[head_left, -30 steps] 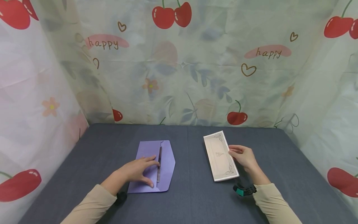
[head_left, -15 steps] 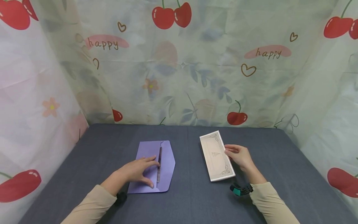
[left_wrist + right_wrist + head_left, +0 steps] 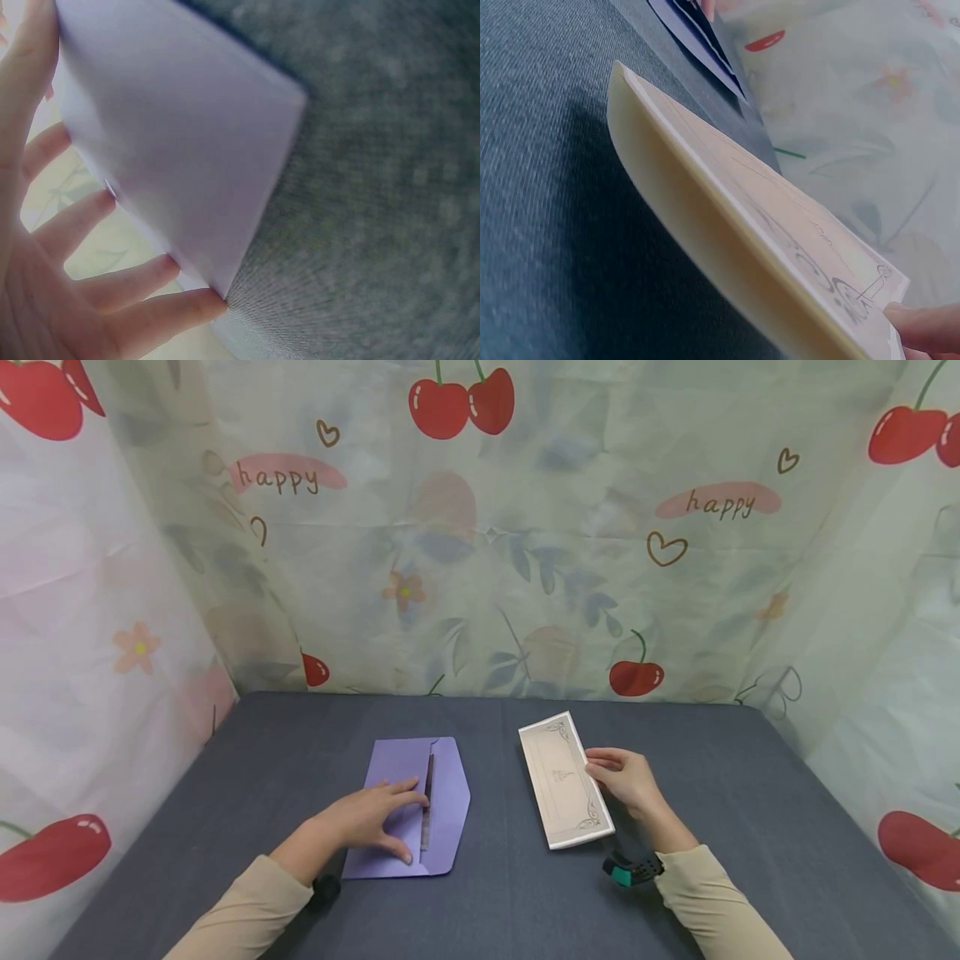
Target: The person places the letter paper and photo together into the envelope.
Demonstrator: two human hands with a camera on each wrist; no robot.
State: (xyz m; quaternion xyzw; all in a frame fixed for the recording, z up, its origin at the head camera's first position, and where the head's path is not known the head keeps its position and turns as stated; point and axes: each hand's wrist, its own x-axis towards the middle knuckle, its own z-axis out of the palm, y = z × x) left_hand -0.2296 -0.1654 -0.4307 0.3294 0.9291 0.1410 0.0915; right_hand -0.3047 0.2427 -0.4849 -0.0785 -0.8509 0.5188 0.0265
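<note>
A purple envelope (image 3: 449, 802) lies on the table with its flap spread to the right and a dark slit at the pocket's mouth. Across it rests my left hand (image 3: 371, 817), fingers apart, fingertips at the pocket edge. Close up in the left wrist view, those fingertips line one edge of the envelope (image 3: 180, 135). My right hand (image 3: 632, 783) pinches a cream folded card (image 3: 566, 785) by its right long edge. The card has scroll ornaments in its corners. In the right wrist view the card (image 3: 780, 214) tilts above the cloth, its lower leaf slightly parted and a shadow beneath.
Dark grey cloth (image 3: 495, 902) covers the table. A curtain (image 3: 487, 568) printed with cherries and flowers stands behind its far edge and along both sides. A dark band with a teal part (image 3: 622, 876) sits at the right wrist.
My right hand has carried the folded card to the left, nearer the envelope. The left hand and the envelope stay where they were.
</note>
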